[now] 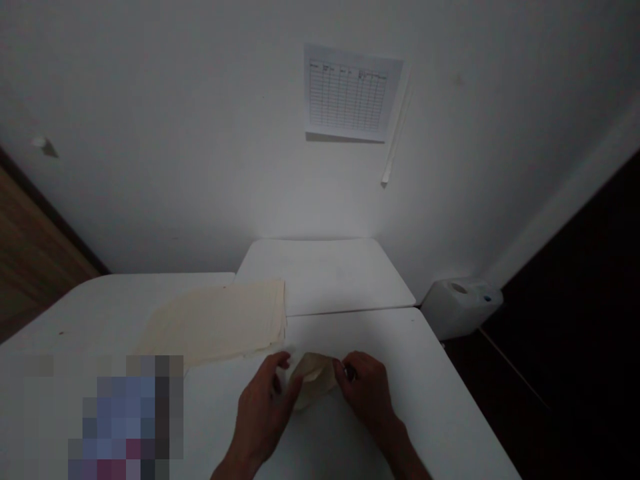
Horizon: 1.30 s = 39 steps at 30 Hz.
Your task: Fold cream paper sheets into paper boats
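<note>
The right hand (367, 390) is curled, a folded tan piece (316, 377) pinched by its corner over the white table (425, 400); the left hand (260, 410) is half open, thumb at the opposite edge, its grip unclear. Pale sheets (220, 320) are stacked just beyond, a white container (450, 313) is seen at right, and a printed chart (350, 97) is fixed to the wall (200, 133).

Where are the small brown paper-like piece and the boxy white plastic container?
Small brown paper-like piece (315, 375): head view, on its middle.
Boxy white plastic container (454, 313): head view, on its side wall.
</note>
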Each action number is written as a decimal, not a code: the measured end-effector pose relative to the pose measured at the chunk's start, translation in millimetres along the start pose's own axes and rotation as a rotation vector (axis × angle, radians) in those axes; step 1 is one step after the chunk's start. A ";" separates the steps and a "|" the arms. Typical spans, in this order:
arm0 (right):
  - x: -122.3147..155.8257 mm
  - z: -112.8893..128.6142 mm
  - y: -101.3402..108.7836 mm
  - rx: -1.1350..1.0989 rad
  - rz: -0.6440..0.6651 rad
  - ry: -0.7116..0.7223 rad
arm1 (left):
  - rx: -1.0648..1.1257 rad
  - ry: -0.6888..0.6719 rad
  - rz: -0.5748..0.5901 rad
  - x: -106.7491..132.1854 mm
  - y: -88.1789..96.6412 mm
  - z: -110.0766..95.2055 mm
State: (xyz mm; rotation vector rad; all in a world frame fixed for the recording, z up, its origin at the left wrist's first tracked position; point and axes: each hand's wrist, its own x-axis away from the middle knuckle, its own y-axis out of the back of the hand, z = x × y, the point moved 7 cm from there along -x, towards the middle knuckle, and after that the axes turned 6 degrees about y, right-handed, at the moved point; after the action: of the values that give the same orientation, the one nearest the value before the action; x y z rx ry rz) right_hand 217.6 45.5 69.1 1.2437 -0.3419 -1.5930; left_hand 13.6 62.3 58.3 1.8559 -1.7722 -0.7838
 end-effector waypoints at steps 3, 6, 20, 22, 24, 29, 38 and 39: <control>-0.3 -0.8 1.2 -0.086 0.002 -0.036 | 0.243 0.024 0.146 -5.3 -11.3 4.7; -1.3 3.4 1.5 -0.213 -0.009 -0.056 | 0.324 0.065 0.286 -5.4 -24.1 6.3; 3.8 -2.0 -23.6 -0.570 0.072 -0.276 | 0.575 0.264 0.233 -2.7 -34.3 15.3; 4.1 -4.3 -24.3 -0.586 0.078 -0.301 | 0.471 0.236 0.238 -0.6 -33.4 13.5; 4.5 -6.0 -25.0 -0.586 0.082 -0.320 | 0.375 0.187 0.227 0.2 -31.3 11.3; 4.0 -4.9 -23.4 -0.563 0.079 -0.312 | 0.293 0.067 0.210 -1.3 -28.6 6.9; 10.3 6.0 -30.3 -0.580 0.237 -0.280 | 0.430 0.240 0.118 -0.2 -20.0 15.8; 11.0 6.4 -31.4 -0.568 0.249 -0.271 | 0.452 0.258 0.105 0.0 -19.0 16.7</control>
State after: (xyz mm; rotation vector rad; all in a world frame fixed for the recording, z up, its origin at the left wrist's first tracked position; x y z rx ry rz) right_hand 196.1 47.3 43.0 0.5330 -0.1826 -1.4980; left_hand 16.3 64.6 33.3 2.0046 -1.9658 -0.0947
